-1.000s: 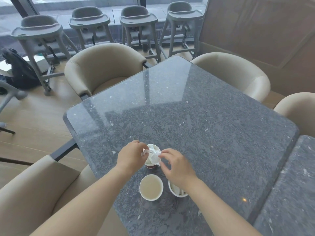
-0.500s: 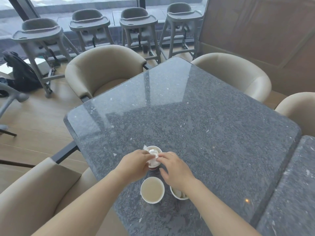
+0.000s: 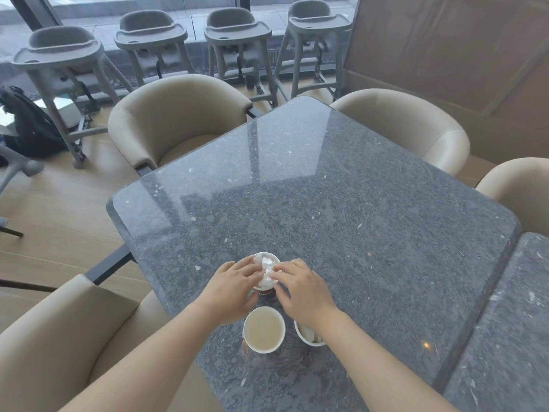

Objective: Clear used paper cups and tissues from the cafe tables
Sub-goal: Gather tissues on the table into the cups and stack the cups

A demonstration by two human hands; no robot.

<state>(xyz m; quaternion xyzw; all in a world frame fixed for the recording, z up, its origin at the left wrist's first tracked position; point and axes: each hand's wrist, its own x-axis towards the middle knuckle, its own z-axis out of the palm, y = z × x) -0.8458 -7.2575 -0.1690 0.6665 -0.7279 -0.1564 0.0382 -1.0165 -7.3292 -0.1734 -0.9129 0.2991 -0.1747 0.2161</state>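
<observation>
Three white paper cups stand near the front of the dark stone table [image 3: 341, 203]. The far cup [image 3: 269, 257] has a red base and a crumpled white tissue [image 3: 267, 270] stuffed in its mouth. My left hand [image 3: 234, 288] lays fairly straight fingers over that cup's left rim and the tissue. My right hand [image 3: 303, 289] has curled fingertips pinching the tissue from the right. An empty cup [image 3: 263, 329] stands just below my hands. Another cup [image 3: 309, 337] holding some white scraps is partly hidden under my right wrist.
Beige armchairs surround the table: one at the far left [image 3: 178, 114], one at the far right [image 3: 401, 120], one at the right edge [image 3: 520, 185], one near left [image 3: 59, 337]. Several grey high chairs [image 3: 237, 34] line the window. A second table [image 3: 505, 337] adjoins on the right.
Both hands have dropped lower onto the far cup, and the tissue that stuck up above the rim now sits deeper in it. The other two cups have not moved.
</observation>
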